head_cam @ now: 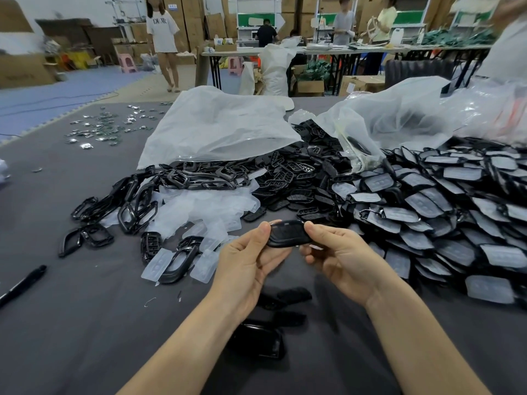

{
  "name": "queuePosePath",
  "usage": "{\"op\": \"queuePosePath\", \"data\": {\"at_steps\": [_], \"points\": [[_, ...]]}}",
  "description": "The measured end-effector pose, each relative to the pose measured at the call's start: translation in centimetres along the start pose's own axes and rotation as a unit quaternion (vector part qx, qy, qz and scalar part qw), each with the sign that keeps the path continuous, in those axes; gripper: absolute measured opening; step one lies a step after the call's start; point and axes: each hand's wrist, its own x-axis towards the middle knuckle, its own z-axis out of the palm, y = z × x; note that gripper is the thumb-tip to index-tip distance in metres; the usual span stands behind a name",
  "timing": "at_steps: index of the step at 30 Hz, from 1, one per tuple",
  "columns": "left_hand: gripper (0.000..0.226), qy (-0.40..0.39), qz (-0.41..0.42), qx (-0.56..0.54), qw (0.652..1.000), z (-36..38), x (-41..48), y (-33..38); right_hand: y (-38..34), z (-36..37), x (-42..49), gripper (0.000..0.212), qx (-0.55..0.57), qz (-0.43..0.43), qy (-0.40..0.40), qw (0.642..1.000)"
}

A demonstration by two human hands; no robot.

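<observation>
A black oval plastic shell (288, 233) is held above the grey table (71, 323) between both hands. My left hand (248, 260) pinches its left end with thumb and fingers. My right hand (339, 258) pinches its right end the same way. Under my wrists lie a few more black shells (259, 337) on the table. Beyond the hands spread heaps of black frames (137, 203), black button pads (296, 178) and clear soft covers (205, 209).
A big pile of finished black pieces with clear covers (445, 212) fills the right side. Two plastic bags (219, 126) lie at the back. Small shiny parts (105, 126) are scattered far left. A black pen (22, 283) lies at the left edge. People stand at tables behind.
</observation>
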Motion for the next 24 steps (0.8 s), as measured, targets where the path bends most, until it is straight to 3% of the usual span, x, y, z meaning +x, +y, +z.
{"op": "queuePosePath", "data": {"at_steps": [5,10,16,24], "points": [[0.025,-0.019,-0.014,-0.005,1.000,0.0,0.0,-0.2,0.0,-0.1,0.3,0.021,0.060,0.046,0.062,0.995],[0.028,-0.026,-0.017,-0.037,0.999,0.0,0.0,-0.2,0.4,0.0,0.6,0.034,0.092,0.076,0.059,0.991],[0.032,-0.109,-0.063,-0.088,0.988,0.2,-0.2,0.2,0.5,0.6,0.8,0.023,0.204,0.039,0.051,0.977],[0.035,-0.143,-0.078,-0.107,0.981,0.0,-0.1,0.4,0.8,1.5,0.7,0.022,0.223,-0.022,0.045,0.974]]}}
